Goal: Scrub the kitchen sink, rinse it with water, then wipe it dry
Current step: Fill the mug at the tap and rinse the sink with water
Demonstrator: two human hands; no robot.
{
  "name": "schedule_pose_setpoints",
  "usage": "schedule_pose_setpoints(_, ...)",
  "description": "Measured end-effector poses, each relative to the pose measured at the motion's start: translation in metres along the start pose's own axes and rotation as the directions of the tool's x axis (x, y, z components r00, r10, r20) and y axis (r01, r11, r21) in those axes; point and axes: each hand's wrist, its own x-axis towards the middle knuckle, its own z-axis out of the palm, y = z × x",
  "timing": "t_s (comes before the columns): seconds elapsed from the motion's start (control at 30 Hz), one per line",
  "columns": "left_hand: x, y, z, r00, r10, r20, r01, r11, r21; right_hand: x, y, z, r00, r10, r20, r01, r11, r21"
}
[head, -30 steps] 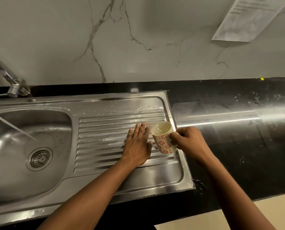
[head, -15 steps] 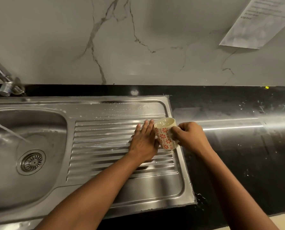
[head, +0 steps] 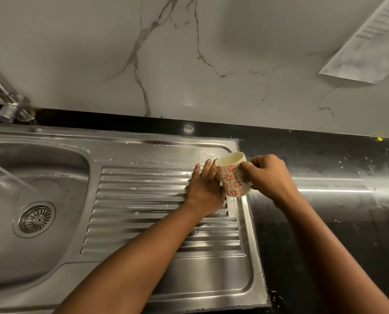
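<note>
One sink (head: 200, 282), one tap (head: 5, 105), one mug (head: 231, 177), one paper sheet (head: 370, 46), two hands: left hand (head: 203, 193), right hand (head: 268, 175).

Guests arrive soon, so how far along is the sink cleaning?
Scrubbing looks done: white soapy streaks lie on the drainboard. Rinsing is in hand: the right hand holds a flowered mug tilted over the drainboard's far corner, the left hand lies flat on it, and the tap runs into the basin. Left: clearing the streaks, then wiping dry; no cloth in view.
</note>
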Motion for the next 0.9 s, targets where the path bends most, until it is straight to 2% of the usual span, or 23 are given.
schedule_pose_setpoints(0.13,0.013,-0.001,-0.002,1.000,0.021,-0.011,-0.021,1.000,0.003,0.015,-0.011,0.000,0.999,-0.037,-0.030,0.032,0.988,-0.153)
schedule_pose_setpoints(0.27,0.016,-0.006,0.000,0.999,0.006,-0.052,-0.007,1.000,-0.007,0.023,-0.022,0.003,0.997,-0.070,0.011,0.071,0.974,-0.217)
schedule_pose_setpoints(0.43,0.000,-0.007,0.006,0.957,-0.276,-0.085,0.261,0.953,-0.155,0.024,-0.020,0.006,0.993,-0.110,0.051,0.118,0.979,-0.169)
schedule_pose_setpoints(0.5,-0.006,0.000,0.005,0.949,-0.307,-0.067,0.292,0.941,-0.172,0.024,-0.017,0.003,0.993,-0.104,0.061,0.109,0.990,-0.086)
schedule_pose_setpoints(0.6,-0.001,0.009,0.004,0.984,-0.165,-0.072,0.157,0.982,-0.104,0.026,-0.012,-0.003,0.995,-0.075,0.059,0.075,0.997,0.012)
schedule_pose_setpoints(0.67,0.012,0.008,-0.001,0.998,-0.032,-0.049,0.029,0.998,-0.059,0.028,-0.012,-0.007,0.996,-0.075,0.050,0.076,0.997,-0.012)
schedule_pose_setpoints(0.73,0.027,0.005,-0.007,0.999,0.028,-0.031,-0.029,0.999,-0.021,0.031,-0.015,-0.009,0.996,-0.084,0.035,0.087,0.991,-0.104)
schedule_pose_setpoints(0.8,0.039,-0.001,-0.011,0.999,0.024,-0.039,-0.025,1.000,-0.016,0.034,-0.020,-0.007,0.996,-0.088,0.020,0.090,0.971,-0.223)
schedule_pose_setpoints(0.9,0.040,-0.014,-0.009,0.996,-0.065,-0.058,0.058,0.992,-0.114,0.040,-0.031,-0.002,0.993,-0.116,0.016,0.114,0.928,-0.356)
